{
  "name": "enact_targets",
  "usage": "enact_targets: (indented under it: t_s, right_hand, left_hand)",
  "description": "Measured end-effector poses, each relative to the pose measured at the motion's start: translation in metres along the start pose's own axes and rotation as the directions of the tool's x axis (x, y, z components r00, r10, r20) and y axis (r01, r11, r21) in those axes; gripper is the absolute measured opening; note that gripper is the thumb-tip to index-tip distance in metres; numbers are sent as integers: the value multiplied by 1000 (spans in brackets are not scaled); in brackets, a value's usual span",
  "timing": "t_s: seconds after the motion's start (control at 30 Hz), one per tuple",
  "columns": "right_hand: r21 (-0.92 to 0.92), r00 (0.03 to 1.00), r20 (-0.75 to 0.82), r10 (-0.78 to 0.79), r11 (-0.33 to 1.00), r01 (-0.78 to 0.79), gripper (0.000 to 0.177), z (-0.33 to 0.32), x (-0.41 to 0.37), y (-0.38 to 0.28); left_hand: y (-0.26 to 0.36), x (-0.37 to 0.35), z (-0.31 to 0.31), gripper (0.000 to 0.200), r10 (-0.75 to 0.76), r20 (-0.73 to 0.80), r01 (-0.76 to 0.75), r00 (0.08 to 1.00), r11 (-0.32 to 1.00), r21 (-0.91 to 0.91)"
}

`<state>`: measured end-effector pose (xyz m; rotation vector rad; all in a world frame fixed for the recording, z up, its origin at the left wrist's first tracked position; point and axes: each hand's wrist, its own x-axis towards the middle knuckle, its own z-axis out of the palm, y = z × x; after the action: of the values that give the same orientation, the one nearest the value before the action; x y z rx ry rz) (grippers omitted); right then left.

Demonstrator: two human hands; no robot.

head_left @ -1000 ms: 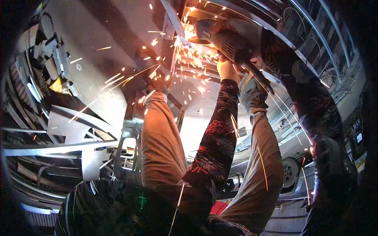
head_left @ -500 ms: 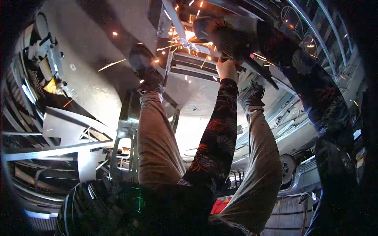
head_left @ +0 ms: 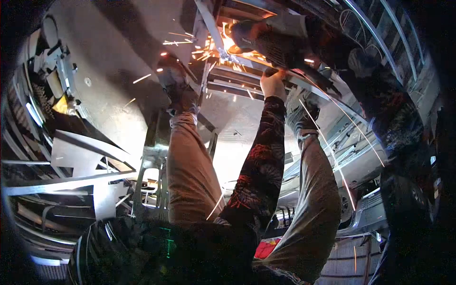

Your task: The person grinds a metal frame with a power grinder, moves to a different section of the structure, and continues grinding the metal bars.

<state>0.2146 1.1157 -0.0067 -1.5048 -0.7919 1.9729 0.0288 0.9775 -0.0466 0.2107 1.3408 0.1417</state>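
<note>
My left hand [head_left: 273, 85], bare, is closed beside the metal frame [head_left: 230, 76] and the lower side of a dark power tool [head_left: 281, 53]; what its fingers wrap round is hidden. From the right, my other arm reaches in to the tool, and my right hand [head_left: 254, 36], dark and apparently gloved, is closed over it. Its outline is blurred by glare and shadow. Bright sparks [head_left: 229, 43] burst at the tool's left end, against a slanting metal bar [head_left: 210, 23] and the frame's upper part.
My shoes [head_left: 178, 88] stand near the frame on the grey floor [head_left: 114, 61]. Metal sheets and bars [head_left: 71, 184] crowd the left. Long metal lengths [head_left: 349, 128] lie at the right, with a vehicle [head_left: 370, 212] beyond. Sparks cross the area over my right leg.
The tool and my right arm have shifted slightly down and right. Spark trails now reach farther down past my right leg. My left hand is almost unmoved.
</note>
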Motion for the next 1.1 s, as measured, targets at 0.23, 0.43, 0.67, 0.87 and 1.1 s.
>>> enact_targets:
  t_s: [0.23,0.43,0.67,0.87,1.1]
  right_hand:
    - [13,1000,-2,5,1000,-5,33,-5,-2,3]
    - [19,1000,-9,14,1000,-14,33,-6,-3,3]
    - [31,999,-18,27,999,-26,33,5,-13,6]
    - [59,1000,-11,29,998,-28,32,8,-11,11]
    - [81,999,-25,43,996,-41,32,5,-23,18]
  left_hand:
    - [-18,7,-8,22,32,-10,-33,999,998,-57]
    - [-15,-5,5,12,29,-112,-46,993,987,-152]
    - [-22,7,-8,10,103,-61,-101,993,995,27]
    - [-17,3,-7,22,-34,-55,29,998,997,-77]
    - [-41,25,-30,26,418,239,-473,876,651,594]
